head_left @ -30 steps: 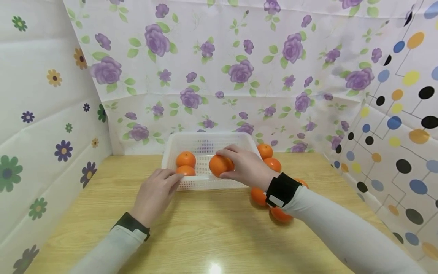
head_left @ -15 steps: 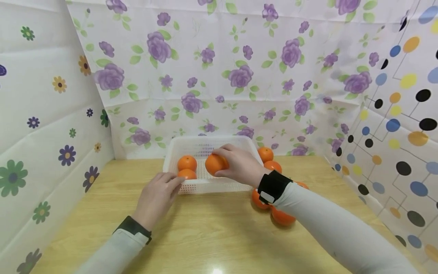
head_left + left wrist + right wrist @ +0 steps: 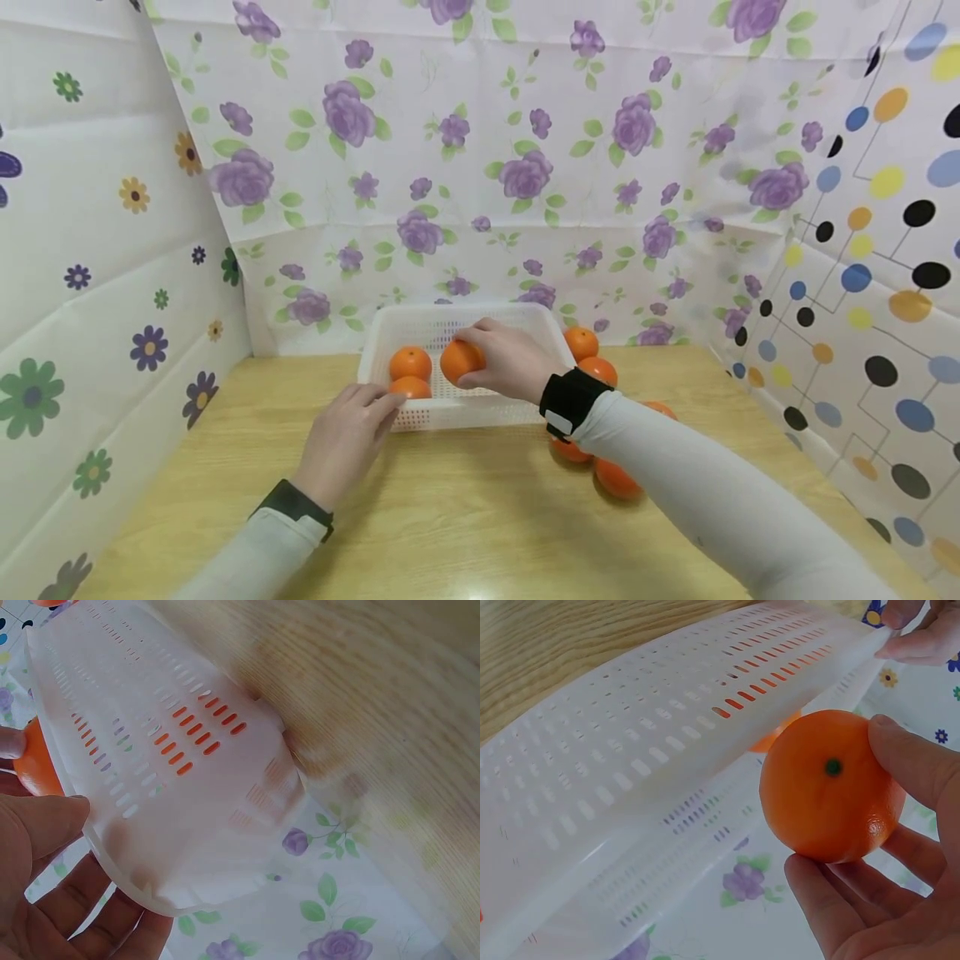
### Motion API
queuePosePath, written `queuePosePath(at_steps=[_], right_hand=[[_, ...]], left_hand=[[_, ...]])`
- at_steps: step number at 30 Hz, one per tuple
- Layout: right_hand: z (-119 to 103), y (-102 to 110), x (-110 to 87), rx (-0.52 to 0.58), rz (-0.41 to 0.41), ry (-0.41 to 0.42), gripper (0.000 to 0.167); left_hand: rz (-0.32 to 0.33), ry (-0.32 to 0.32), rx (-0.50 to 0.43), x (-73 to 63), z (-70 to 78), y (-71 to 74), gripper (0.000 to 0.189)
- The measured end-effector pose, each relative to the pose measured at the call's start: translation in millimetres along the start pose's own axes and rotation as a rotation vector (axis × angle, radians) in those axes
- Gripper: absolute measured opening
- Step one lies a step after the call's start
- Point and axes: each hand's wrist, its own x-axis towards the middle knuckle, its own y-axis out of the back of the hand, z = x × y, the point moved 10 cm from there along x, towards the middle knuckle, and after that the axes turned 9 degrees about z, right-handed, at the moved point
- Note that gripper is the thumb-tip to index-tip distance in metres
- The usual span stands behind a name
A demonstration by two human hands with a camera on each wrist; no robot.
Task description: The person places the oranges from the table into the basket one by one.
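A white perforated plastic basket [image 3: 480, 412] stands at the back of the table. My left hand [image 3: 348, 442] grips its front-left corner; in the left wrist view the thumb [image 3: 56, 817] lies on the rim and the other fingers curl round the corner. Above the basket's interior, my right hand [image 3: 510, 362] holds an orange [image 3: 461, 363] between thumb and fingers. The right wrist view shows that orange [image 3: 832, 784] with its green stem spot, close to the rim. Inside the basket's left side are a rear orange [image 3: 410, 364] and a front orange [image 3: 410, 387], partly hidden by the front wall.
Several more oranges lie on the wooden table [image 3: 450, 517] right of the basket, among them a rear orange [image 3: 581, 342] and a front orange [image 3: 617, 478], some partly behind my right arm. A flowered cloth [image 3: 480, 167] hangs behind; patterned sheets flank both sides.
My right hand has moved left over the basket with the orange in its grip. My left hand has stayed at the basket corner. The head view has tilted slightly.
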Motion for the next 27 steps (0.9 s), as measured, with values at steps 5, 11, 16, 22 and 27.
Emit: queuePosePath(at_steps=[5,11,16,22,27], right_hand=[[1,-9,4.8,-0.010,-0.014,-0.020,0.065],[1,-19,8.0,0.014,-0.036,-0.061,0.062],[1,-25,10.2,-0.003,-0.027,-0.051,0.064],[4,-35,14.3,-0.017,-0.037,-0.053,0.064],[8,-43,16.5,-0.014,-0.060,-0.068,0.064]], left_hand=[[0.017,-0.011,-0.004,-0.7,2.1,-0.4,0.032],[0.015,-0.005,-0.007,-0.8,3.7,-1.7,0.032],[0.030,-0.015,-0.006,-0.6,4.4,0.7,0.032],[0.041,-0.025,-0.012,-0.2,4.7,4.0,0.032],[0.040,-0.024,-0.011,-0.3,4.8,4.9,0.032]])
